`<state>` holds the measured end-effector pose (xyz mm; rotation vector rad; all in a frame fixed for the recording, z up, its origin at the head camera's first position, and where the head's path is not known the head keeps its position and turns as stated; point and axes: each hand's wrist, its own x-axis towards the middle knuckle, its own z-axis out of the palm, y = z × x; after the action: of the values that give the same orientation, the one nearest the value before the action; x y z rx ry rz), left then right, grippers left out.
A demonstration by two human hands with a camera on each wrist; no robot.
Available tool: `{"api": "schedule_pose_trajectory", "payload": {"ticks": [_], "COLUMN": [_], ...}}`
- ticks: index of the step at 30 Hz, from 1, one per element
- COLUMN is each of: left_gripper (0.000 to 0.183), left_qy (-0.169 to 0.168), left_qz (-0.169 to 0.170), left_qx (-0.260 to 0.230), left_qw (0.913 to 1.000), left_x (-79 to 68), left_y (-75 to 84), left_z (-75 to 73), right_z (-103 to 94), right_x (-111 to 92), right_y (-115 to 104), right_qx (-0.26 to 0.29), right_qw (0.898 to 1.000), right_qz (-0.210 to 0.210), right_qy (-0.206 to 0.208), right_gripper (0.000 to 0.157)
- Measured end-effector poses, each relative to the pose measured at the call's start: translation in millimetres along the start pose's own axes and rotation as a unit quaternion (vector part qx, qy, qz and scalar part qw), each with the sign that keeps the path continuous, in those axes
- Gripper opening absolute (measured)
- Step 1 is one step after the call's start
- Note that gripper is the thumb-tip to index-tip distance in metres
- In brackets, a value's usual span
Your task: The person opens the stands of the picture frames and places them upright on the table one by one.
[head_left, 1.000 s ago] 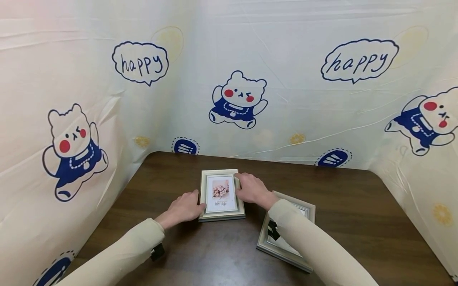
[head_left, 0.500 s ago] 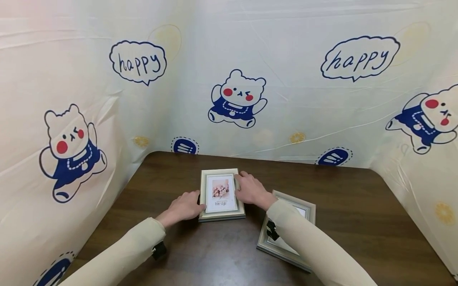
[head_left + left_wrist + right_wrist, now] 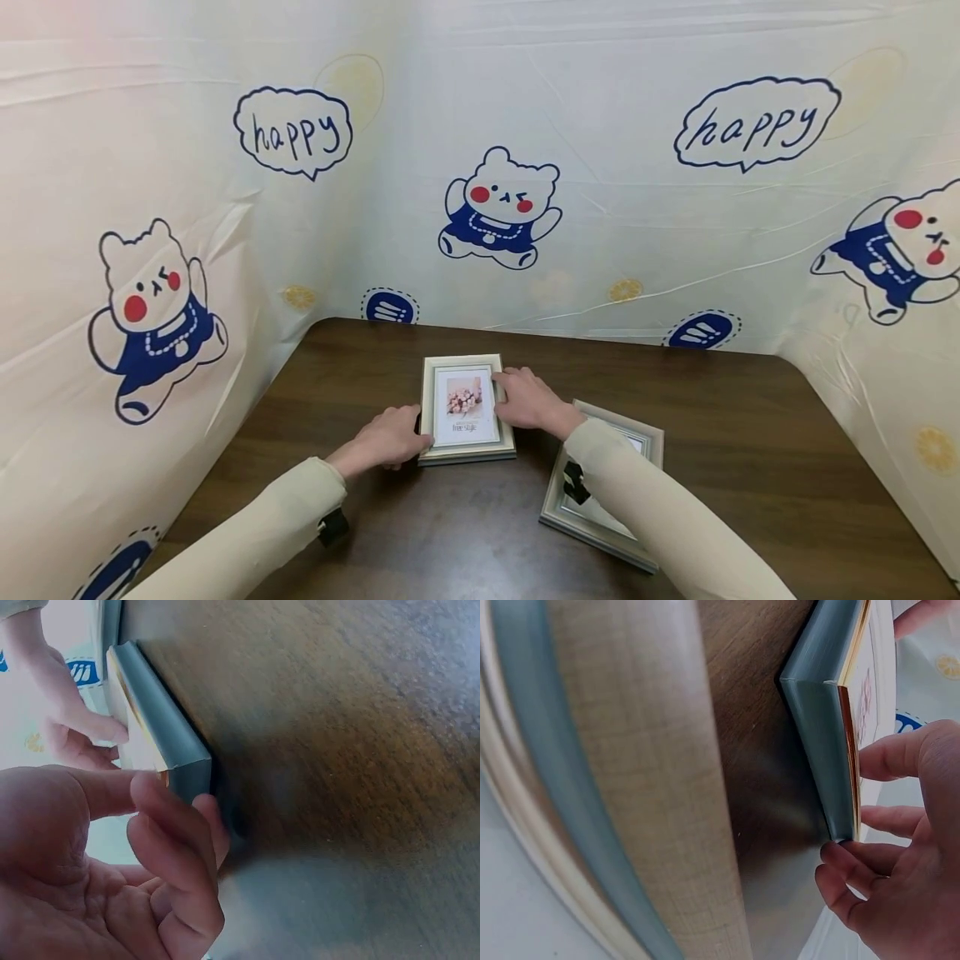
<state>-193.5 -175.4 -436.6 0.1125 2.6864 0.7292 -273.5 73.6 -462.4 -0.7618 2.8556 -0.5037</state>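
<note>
A cream picture frame (image 3: 467,437) with a flower print lies face up on the dark wooden table (image 3: 420,533). At its lower left side, my left hand (image 3: 386,437) holds it, thumb on the front edge. The left wrist view shows that hand's fingers curled at the corner of the grey side (image 3: 161,705). My right hand (image 3: 528,402) grips the frame's upper right side. In the right wrist view its thumb is on the face and its other fingers are around the far corner.
A second picture frame (image 3: 558,510) lies turned at an angle on the right, partly hidden under my right sleeve (image 3: 660,500). Its side looms large in the right wrist view. A white curtain (image 3: 600,108) with printed bears surrounds the table.
The picture frames stay where they were. My left fingers have shifted slightly down the near frame's side and curled more. My right fingertips have slid a little lower at its upper right edge.
</note>
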Motion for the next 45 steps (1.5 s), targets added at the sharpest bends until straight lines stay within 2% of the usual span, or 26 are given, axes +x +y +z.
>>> {"api": "schedule_pose_trajectory", "payload": {"ticks": [8, 11, 15, 22, 25, 28, 35, 45], "left_gripper": [0.057, 0.056, 0.049, 0.024, 0.021, 0.028, 0.072, 0.079], "left_qy": [-0.013, -0.016, -0.017, -0.019, -0.019, -0.017, -0.01, 0.03], "left_qz": [0.004, 0.004, 0.002, -0.001, -0.003, -0.008, -0.013, -0.013], "left_qx": [-0.028, -0.036, -0.042, -0.068, -0.081, -0.095, -0.096, -0.099], "left_qw": [0.9995, 0.9992, 0.999, 0.9975, 0.9965, 0.9953, 0.9953, 0.9945], "left_x": [-1.9, -2.3, -2.6, -1.9, -1.3, -0.6, 0.5, 0.4], "left_y": [-0.5, -0.9, -1.3, -0.2, -0.7, -1.7, -3.6, -1.4], "left_z": [0.3, 1.6, 2.8, 4.1, 4.8, 5.0, 4.1, 3.0], "right_z": [-2.2, -0.7, -0.2, -2.1, -2.2, -0.2, 1.4, 2.7], "right_x": [0.5, 1.1, 1.2, 0.5, 0.3, 1.1, -0.3, -1.8], "right_y": [1.6, 2.7, 3.1, 3.0, 3.4, 4.6, 4.9, 6.1], "right_qx": [0.04, 0.049, 0.068, 0.093, 0.094, 0.09, 0.087, 0.083], "right_qw": [0.999, 0.999, 0.997, 0.995, 0.995, 0.995, 0.995, 0.995], "right_qz": [0.012, 0.013, 0.024, 0.036, 0.038, 0.04, 0.041, 0.041], "right_qy": [0.003, 0.005, 0.0, -0.001, 0.003, 0.007, 0.011, 0.024], "right_gripper": [0.061, 0.06, 0.062, 0.066, 0.067, 0.069, 0.07, 0.069]}}
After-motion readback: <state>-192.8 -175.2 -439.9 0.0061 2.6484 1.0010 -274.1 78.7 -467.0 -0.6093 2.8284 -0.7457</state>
